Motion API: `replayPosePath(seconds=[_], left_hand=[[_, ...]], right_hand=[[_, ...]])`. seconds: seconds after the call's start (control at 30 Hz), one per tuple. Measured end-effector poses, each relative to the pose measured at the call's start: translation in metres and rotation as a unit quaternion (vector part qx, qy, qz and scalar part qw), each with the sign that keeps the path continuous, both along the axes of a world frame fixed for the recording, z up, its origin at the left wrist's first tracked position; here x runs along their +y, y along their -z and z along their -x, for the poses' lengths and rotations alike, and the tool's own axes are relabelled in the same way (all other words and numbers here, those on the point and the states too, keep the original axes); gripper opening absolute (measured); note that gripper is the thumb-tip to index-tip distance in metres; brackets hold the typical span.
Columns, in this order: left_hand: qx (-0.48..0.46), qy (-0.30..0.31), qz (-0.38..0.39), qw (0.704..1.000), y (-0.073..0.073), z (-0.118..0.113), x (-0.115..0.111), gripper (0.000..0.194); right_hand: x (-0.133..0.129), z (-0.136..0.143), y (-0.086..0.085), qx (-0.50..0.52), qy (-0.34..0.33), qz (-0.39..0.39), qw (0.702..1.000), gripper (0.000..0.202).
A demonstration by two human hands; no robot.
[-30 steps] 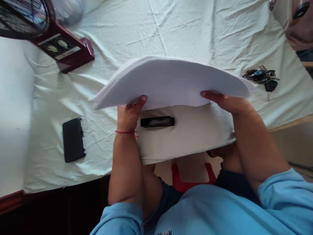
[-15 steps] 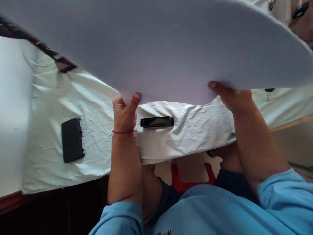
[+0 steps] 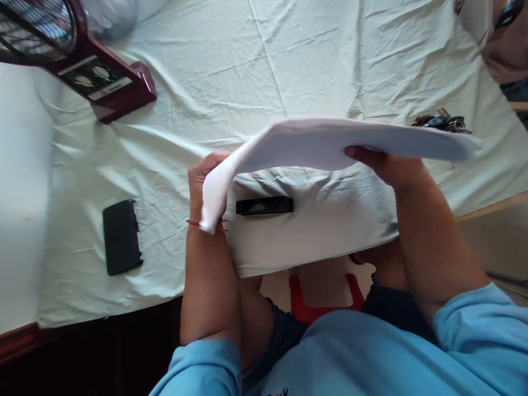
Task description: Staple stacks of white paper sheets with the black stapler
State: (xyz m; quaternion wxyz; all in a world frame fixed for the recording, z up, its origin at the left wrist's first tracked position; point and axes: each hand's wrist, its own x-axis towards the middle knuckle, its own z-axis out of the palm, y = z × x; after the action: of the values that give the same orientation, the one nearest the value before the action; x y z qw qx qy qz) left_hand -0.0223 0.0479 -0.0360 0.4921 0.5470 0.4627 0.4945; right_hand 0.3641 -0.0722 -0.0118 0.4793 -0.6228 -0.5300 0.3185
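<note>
A stack of white paper [image 3: 305, 144] is held edge-on above the cloth, its left end bent down toward me. My left hand [image 3: 202, 175] is closed around that left part; the drooping end hides its thumb and part of the wrist. With its thumb on the near face, my right hand [image 3: 396, 168] grips the right part, its other fingers hidden behind the paper. On the cloth between my forearms lies a narrow black object [image 3: 264, 205], perhaps a stapler. A flat black rectangular object [image 3: 122, 237] rests farther left.
A pale cloth [image 3: 313, 60] covers the table. A dark red fan [image 3: 111, 91] stands at the upper left, near a clear plastic bag [image 3: 113, 19]. Keys [image 3: 447, 122] lie behind the paper's right end. Below the table edge is a red stool [image 3: 313, 313].
The paper has swung from a broad raised sheet facing me down to a nearly edge-on position, and its left end now folds over my left hand. The fan and keys have come into view.
</note>
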Motion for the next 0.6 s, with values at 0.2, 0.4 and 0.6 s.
replayPosePath(seconds=[0.2, 0.4, 0.6], left_hand=[[0.01, -0.028, -0.03, 0.999, -0.001, -0.014, -0.001, 0.06], [-0.039, -0.018, -0.006, 0.999, -0.008, -0.027, -0.009, 0.076], [-0.021, -0.011, 0.023, 0.999, -0.004, -0.027, -0.009, 0.065]], right_hand=[[0.004, 0.011, 0.01, 0.097, 0.053, -0.049, 0.993, 0.054], [0.01, 0.015, 0.01, 0.207, 0.087, -0.067, 0.972, 0.045], [0.013, 0.012, 0.01, 0.249, 0.088, -0.042, 0.964, 0.046]])
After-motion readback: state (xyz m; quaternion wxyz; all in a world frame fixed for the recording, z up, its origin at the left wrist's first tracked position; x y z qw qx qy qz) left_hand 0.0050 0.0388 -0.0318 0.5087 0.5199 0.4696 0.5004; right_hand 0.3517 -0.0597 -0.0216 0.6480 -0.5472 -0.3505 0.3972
